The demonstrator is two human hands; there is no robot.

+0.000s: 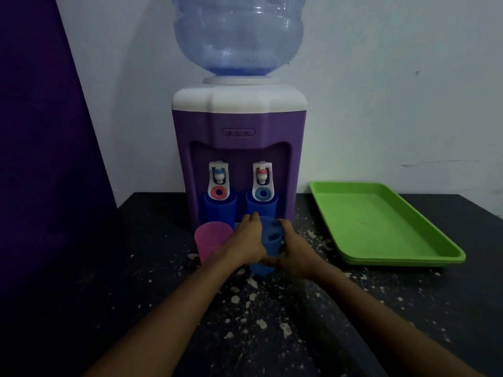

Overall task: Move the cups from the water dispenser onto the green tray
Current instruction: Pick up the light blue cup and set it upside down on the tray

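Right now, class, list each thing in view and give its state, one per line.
Held blue cup: gripped by both hands.
Left hand: closed on it.
Right hand: closed on it.
Pink cup: upright, on table.
Two blue cups: under taps.
Green tray: holds nothing.

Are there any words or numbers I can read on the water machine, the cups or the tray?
No readable text anywhere.
Small panel on the purple water dispenser: only tiny marks, too blurred to read.
Taps, water bottle, blue cup in both hands, pink cup, green tray: no writing.
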